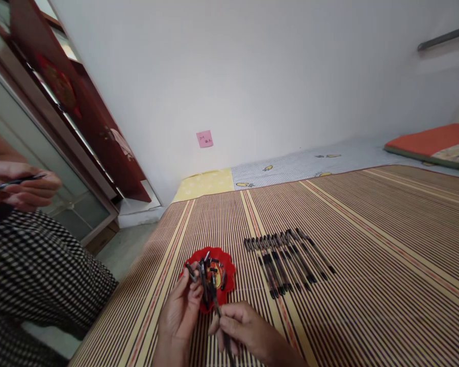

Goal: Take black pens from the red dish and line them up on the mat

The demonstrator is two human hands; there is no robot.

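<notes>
Head view puts our two hands low and close together at the near edge of the striped mat point(367, 265). Our right hand point(245, 329) is closed around a slim dark pen point(215, 300), thumb and forefinger pinching it partway along its length. Its long axis runs from the fingers up and slightly left, so the free tip points away from us, over the near part of the red dish point(214, 252); the other end slants back under the palm toward us.

Our left hand point(180, 312) stands just left of that tip, palm turned inward and fingers raised. It appears to pinch a short dark piece point(191, 272) between thumb and fingertips, though the piece is too small for us to tell which end faces the pen. The piece sits up and to the left of the right fingers, near the pen's tip but apart from it; the left hand is the nearer to it.

Loose parts point(214, 267) lie in the dish straight beyond both sets of fingers. A row of pens point(286, 260) lies on the mat beyond and to the right of the right hand, well apart. Far off to the left, another person's hand point(30, 189) grips a pen of its own point(19, 180).
</notes>
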